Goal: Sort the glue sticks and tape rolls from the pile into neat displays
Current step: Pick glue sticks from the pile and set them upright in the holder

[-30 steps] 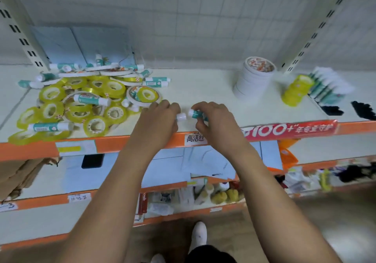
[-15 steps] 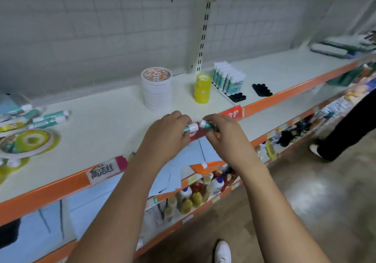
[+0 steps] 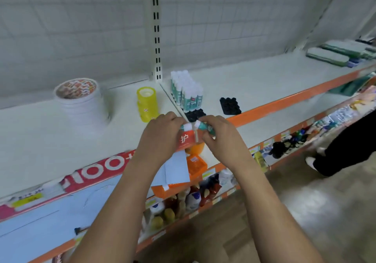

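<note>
"Since the left hand and right hand each curl fingers tight round the held glue sticks, is it done?"

"Not yet. From the hands, the standing glue sticks are at twelve o'clock, yellow tape rolls at ten, white tape rolls at nine. Pile is out of sight."

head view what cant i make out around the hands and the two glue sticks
- left glue stick: head view, curled fingers of the left hand hide all but its white end.
- right glue stick: head view, the right hand covers most of it; label blurred.
- pile: head view, cut off past the left edge.
- white tape stack: head view, top print too blurred to read.
</note>
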{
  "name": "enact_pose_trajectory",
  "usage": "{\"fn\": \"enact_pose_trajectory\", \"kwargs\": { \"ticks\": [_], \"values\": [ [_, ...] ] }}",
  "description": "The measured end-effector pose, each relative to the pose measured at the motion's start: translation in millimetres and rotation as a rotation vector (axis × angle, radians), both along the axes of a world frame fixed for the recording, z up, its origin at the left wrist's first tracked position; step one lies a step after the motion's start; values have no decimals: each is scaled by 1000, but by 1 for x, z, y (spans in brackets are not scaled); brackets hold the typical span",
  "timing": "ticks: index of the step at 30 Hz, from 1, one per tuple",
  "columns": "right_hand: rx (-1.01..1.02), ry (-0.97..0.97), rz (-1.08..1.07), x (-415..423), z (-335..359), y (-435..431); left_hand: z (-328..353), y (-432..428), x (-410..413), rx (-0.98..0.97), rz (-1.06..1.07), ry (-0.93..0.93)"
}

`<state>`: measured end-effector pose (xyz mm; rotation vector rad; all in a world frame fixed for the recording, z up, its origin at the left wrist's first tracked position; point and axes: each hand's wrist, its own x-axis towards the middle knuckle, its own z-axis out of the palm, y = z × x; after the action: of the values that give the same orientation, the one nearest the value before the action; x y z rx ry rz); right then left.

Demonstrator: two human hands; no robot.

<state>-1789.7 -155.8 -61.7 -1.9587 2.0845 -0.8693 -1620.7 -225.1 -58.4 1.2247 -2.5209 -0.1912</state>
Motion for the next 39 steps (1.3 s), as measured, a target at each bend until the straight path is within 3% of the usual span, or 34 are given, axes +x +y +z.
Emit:
{"fn": "enact_pose_trajectory", "kwargs": {
  "ticks": [14,22,31,39],
  "values": [
    [7,-44,11,-25,-15,-49,-13,-39,-32,147,-26,-18],
    [2,-85,-19,-20,-20,-57,-10,-55,-42,118,-108,134],
    [-83,-462,-91,-28,-10,-71,-13,-63,-46,95,-83,145],
    [-167,-328,-87,-46,-13,-101,-10,-61,-64,104,28,59]
  ]
}}
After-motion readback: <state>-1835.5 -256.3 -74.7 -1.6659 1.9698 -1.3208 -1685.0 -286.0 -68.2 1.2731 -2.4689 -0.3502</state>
